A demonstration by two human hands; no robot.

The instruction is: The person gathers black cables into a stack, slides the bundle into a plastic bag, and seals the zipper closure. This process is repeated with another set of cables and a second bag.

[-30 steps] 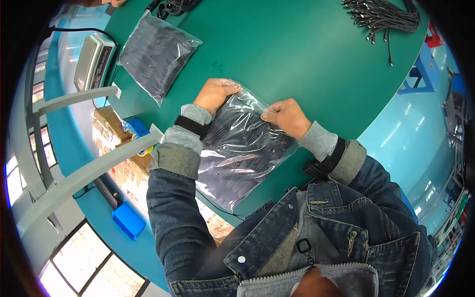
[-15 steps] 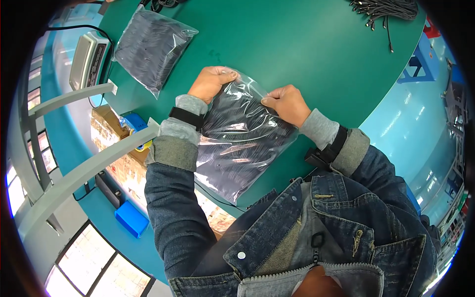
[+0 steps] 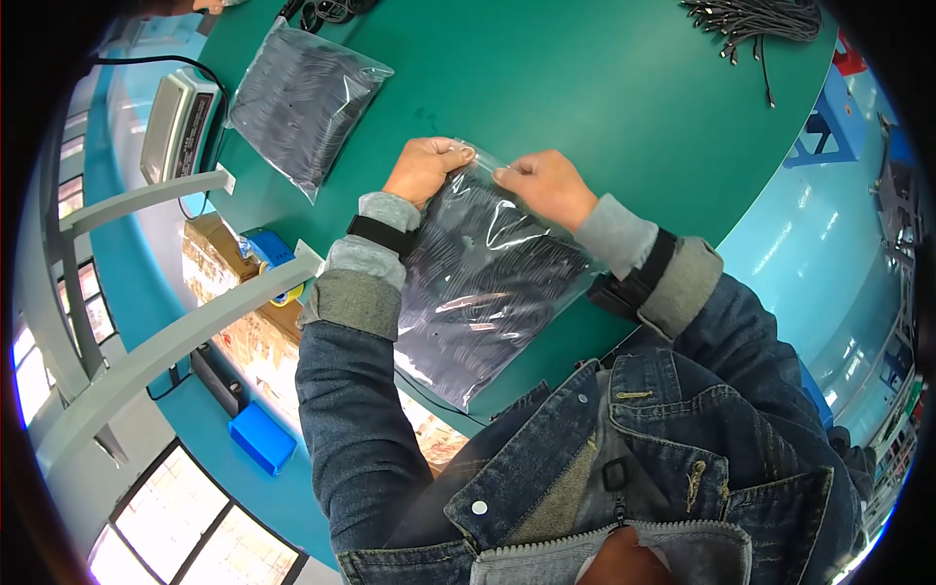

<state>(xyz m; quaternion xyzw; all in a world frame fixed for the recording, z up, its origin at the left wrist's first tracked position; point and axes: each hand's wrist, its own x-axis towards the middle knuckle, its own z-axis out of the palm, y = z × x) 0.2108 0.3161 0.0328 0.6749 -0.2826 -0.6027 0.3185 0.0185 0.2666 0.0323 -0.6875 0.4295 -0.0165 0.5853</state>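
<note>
A clear plastic bag (image 3: 487,283) packed with dark, thin, ridged contents lies on the green table in front of me. What exactly is inside cannot be made out through the shiny film. My left hand (image 3: 421,170) pinches the far left corner of the bag's top edge between thumb and fingers. Close to its right, my right hand (image 3: 552,187) grips the same edge, thumb on top. A second filled clear bag (image 3: 302,102) of the same look lies flat at the far left, touched by neither hand.
Bundled black cables (image 3: 756,18) with metal plugs lie at the far right of the green table (image 3: 585,88). At the left are a scale (image 3: 180,127), grey metal arms (image 3: 185,336), a cardboard box (image 3: 219,244) and a blue bin (image 3: 261,434). A blue stool (image 3: 829,122) stands beyond the right edge.
My right hand has slid left along the bag's top edge, nearer to my left hand. The left hand has shifted slightly right and keeps its pinch.
</note>
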